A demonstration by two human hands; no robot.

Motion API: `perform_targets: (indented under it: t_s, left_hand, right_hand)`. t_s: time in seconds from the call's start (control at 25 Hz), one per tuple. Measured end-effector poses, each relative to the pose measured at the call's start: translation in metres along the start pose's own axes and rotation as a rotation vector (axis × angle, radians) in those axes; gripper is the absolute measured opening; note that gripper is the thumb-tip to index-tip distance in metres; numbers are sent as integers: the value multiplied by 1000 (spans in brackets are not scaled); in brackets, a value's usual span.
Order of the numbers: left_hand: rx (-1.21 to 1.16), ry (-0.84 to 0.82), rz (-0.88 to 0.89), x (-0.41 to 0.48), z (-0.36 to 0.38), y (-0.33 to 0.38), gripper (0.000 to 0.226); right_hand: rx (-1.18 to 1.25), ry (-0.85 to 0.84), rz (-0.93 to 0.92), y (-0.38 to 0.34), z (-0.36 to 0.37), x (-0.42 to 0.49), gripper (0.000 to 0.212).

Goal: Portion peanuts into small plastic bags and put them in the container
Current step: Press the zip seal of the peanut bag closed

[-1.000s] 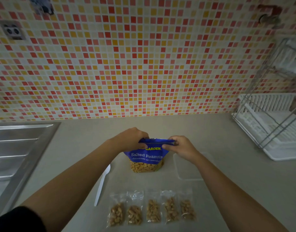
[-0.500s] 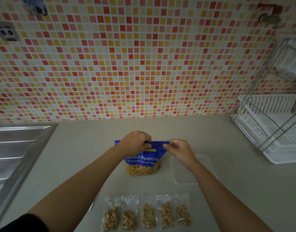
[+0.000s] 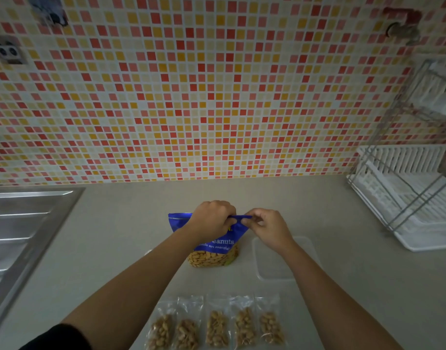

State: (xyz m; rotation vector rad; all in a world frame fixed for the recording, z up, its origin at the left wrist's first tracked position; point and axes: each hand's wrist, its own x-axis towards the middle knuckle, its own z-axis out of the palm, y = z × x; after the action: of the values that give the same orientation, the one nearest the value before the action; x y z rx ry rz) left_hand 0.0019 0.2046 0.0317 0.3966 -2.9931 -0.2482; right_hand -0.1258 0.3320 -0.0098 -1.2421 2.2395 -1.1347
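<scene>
On the counter (image 3: 120, 223), both hands, left hand (image 3: 211, 218) and right hand (image 3: 264, 228), pinch the blue bag (image 3: 216, 245), apparently lettered "Peanuts".

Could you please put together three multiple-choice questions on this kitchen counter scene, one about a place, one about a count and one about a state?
1. Where does the clear container lie relative to the blue peanut bag?
A. To its right on the counter
B. In the sink
C. On the dish rack

2. How many small filled bags lie in the row at the near edge of the counter?
A. Three
B. Five
C. Eight

3. What are the hands doing?
A. Both rest flat on the counter
B. One holds a spoon
C. Both pinch the top edge of the blue peanut bag

Answers: 1 A, the container sits on the counter beside the bag, under the right forearm. 2 B, five bags of peanuts lie side by side. 3 C, the left hand and right hand grip the bag's top strip.
</scene>
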Motion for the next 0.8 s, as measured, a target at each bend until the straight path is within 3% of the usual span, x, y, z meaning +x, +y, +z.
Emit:
perform_targets:
  t_s: [0.4,0.8]
  left_hand:
    - [192,-9,-46,-32,-13,-39,33]
    - [65,39,-185,-66,-19,-87,28]
  right_hand:
    - [-114,111,-26,-3,-3,-1,8]
    - [-125,106,-70,-1,-3,2,10]
